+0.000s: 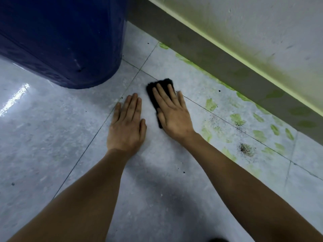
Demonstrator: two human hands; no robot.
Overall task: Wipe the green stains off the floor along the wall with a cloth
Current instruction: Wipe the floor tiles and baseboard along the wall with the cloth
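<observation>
Right hand (172, 110) is flat, fingers straight, pressing the dark, fuzzy black cloth (160, 88) down on the pale speckled tile floor (87, 137); nothing is curled round it, just palm pressure. Left hand (127, 124) lies spread on bare tile just beside it, holding nothing, bracing. Looks like mid-wipe, and the tile under the cloth seems fairly clean. The bright green smeared stains (237, 119) sit off to the right of the pressing hand, running along the grey skirting of the wall (227, 63), with a dark gritty patch (246, 149) among them. A dark blue round barrel (61, 41) stands beyond the left hand. Next call: slide the cloth rightward onto those blotches, keeping pressure.
</observation>
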